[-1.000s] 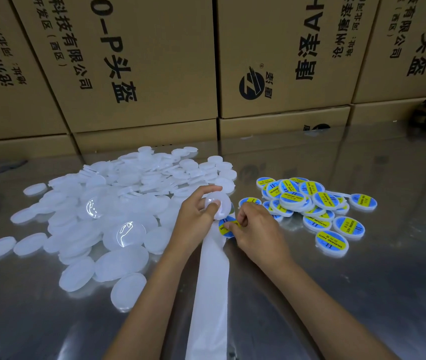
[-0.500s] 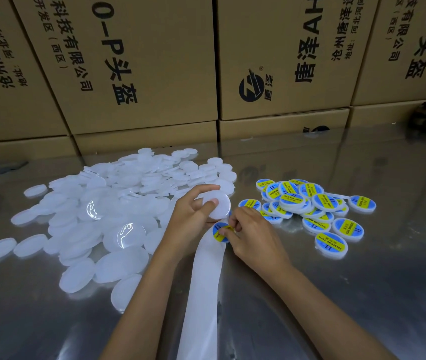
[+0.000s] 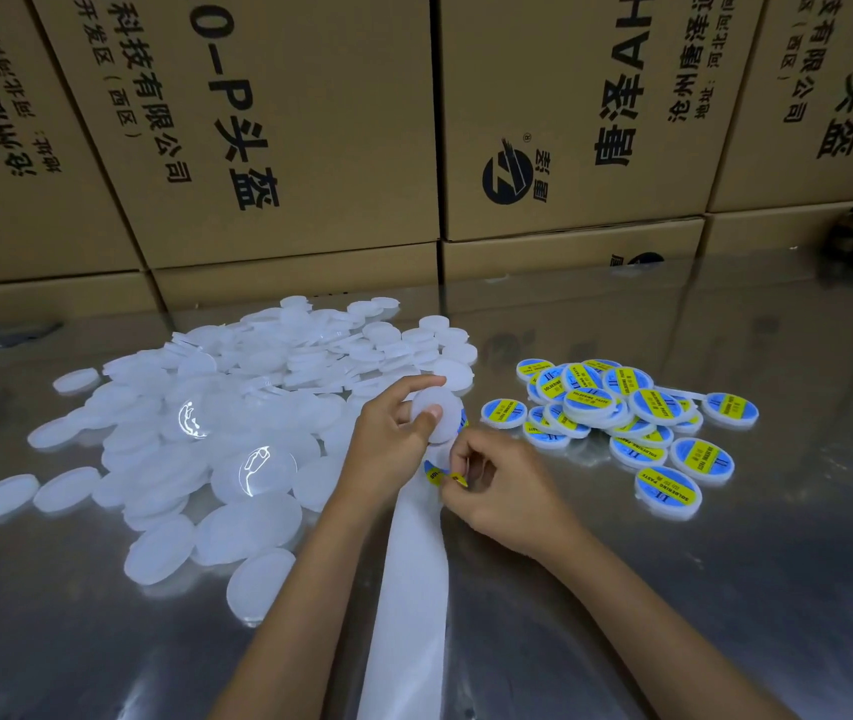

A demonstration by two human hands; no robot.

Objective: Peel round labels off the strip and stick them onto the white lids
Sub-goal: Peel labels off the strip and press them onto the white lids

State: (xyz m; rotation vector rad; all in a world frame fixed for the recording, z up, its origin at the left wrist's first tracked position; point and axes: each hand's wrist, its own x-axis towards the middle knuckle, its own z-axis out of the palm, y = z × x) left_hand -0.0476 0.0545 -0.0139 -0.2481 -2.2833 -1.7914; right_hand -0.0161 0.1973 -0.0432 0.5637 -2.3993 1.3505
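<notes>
Head view: right hand (image 3: 502,491) pinches a half-peeled round label (image 3: 440,474) at frame centre, on the strip (image 3: 408,589); left hand (image 3: 393,433) holds a white lid (image 3: 438,415) just above it.

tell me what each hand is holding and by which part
The left hand grips a blank white lid by its rim. The right hand pinches a blue-and-yellow label by its edge, at the strip.

Two bare forearms, no sleeves

The left hand (image 3: 395,439) and right hand (image 3: 504,491) wear no gloves, rings or watch; nails short.
</notes>
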